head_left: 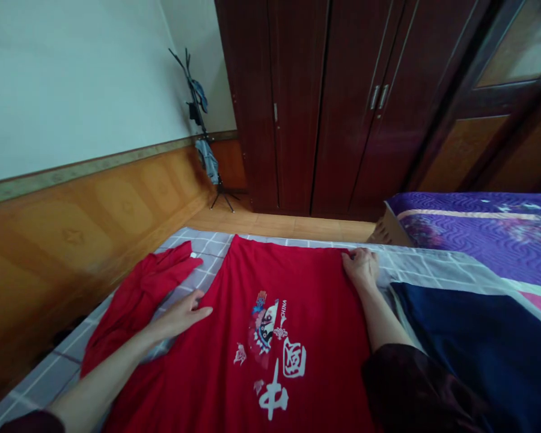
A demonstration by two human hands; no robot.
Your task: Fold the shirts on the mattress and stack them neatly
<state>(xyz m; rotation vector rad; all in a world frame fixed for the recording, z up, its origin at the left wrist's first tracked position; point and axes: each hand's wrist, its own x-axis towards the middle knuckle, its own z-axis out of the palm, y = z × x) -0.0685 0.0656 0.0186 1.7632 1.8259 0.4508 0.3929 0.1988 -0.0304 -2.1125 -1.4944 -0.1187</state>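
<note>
A red T-shirt (324, 313) lies spread on the bed, with white characters, the word CHINA and a colourful mask-like print on it. At its far right corner, my right hand (363, 266) has its fingers curled onto the hem, closed on the cloth. My left hand (184, 314) rests by the shirt's left edge, thumb and fingers apart, the tips at the fabric. Left of that hand lies another red garment (137, 288), crumpled, with a small white tag. The near part of the T-shirt runs out of view.
Under the clothes is a grey checked bedsheet (437, 270). A folded dark blue cloth (473, 337) lies at the right. Beyond are a purple-covered bed (487, 225), a dark red wardrobe (293, 120) and a coat stand (201, 117) with items hanging on it. A wood-panelled wall (99, 204) borders the left.
</note>
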